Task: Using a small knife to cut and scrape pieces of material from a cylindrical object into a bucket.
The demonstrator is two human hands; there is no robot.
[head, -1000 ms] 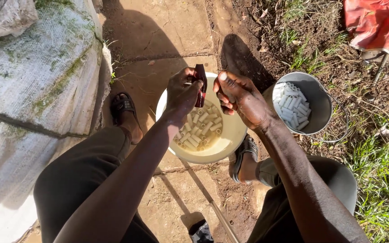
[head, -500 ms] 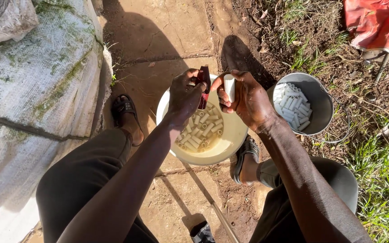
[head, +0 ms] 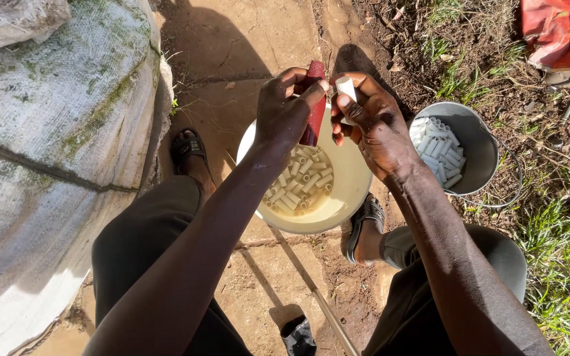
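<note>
My left hand (head: 285,112) grips a dark red, flat tool (head: 314,105) upright over a cream plastic bowl (head: 351,191). My right hand (head: 374,122) pinches a short white tube piece (head: 346,88) by its end, right beside the red tool's top. The bowl stands on the ground between my feet and holds several short white tube pieces (head: 301,184) in shallow liquid. To the right, a grey metal bucket (head: 476,148) holds more white tube pieces (head: 438,148).
A large mossy white sack (head: 54,145) fills the left side. My sandalled feet (head: 189,151) flank the bowl. A thin stick (head: 311,290) lies across the dirt below the bowl. Red cloth (head: 562,33) sits top right, grass at the right edge.
Both hands have lifted slightly above the bowl. My right hand now holds a white tube piece up next to the red tool.
</note>
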